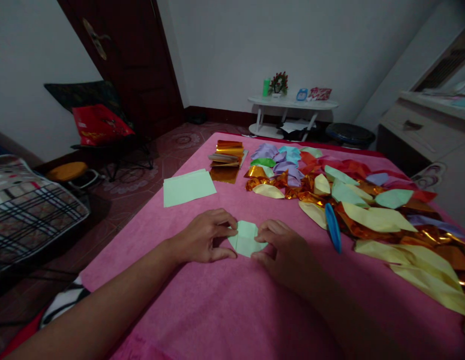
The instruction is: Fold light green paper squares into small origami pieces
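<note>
A small piece of pale green paper (247,239), folded with visible creases and angled corners, lies on the pink cloth in front of me. My left hand (208,235) has its fingertips and thumb closed on the left edge. On the opposite side, my right hand (279,247) grips the right edge between bent fingers and thumb. The edges under my fingertips are hidden. Beyond my left hand lies a stack of flat pale green sheets (189,187). Behind it to the right is a pile of shiny gold and brown sheets (227,162).
Folded paper pieces (348,195) in several colours spread over the table's right side. A blue oval object (333,227) lies among them. The pink-covered table (172,300) has a chair with a red bag (101,125) off its left side and a white side table (292,103) behind.
</note>
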A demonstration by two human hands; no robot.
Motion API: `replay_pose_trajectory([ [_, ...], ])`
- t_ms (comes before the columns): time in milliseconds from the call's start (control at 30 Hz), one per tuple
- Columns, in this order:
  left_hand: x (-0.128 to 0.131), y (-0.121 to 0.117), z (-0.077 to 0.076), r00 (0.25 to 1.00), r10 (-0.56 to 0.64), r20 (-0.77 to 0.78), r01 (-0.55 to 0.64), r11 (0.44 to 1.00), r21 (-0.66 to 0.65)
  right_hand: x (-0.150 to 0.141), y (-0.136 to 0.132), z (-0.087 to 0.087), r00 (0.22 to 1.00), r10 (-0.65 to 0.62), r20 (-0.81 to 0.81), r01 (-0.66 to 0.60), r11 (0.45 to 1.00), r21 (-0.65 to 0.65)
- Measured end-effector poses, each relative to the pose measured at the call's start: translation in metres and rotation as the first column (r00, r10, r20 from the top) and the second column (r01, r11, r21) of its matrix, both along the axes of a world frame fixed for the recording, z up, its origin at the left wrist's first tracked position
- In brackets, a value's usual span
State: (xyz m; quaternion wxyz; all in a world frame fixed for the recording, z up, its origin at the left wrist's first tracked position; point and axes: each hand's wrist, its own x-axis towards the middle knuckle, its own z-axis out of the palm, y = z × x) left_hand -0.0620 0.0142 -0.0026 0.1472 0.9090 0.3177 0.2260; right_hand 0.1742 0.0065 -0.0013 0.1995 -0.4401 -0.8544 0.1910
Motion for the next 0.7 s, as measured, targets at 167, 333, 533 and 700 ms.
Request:
replay_pose_trajectory([
  [167,-0.002,-0.001,0.001,0.997,0.010,-0.081,-0.010,1.000,0.011,0.001,-0.002,0.007,0.998,0.035,0.045,-0.034,0.999,-0.015],
  [333,0.003,-0.003,-0.009,0.997,0.066,-0.044,-0.063,0.995,0.075,-0.001,-0.004,0.004,0.999,0.022,0.046,-0.022,1.000,0.000],
  [533,0.006,-0.002,-0.013,0.995,0.081,0.048,-0.085,0.994,0.069,-0.001,-0.001,-0.007,0.999,-0.004,-0.055,0.006,0.999,0.044],
  [700,0.009,0.000,-0.013,0.975,0.170,0.141,-0.163,0.985,-0.058,-0.001,0.006,-0.013,0.980,-0.046,-0.192,0.046,0.999,-0.004],
])
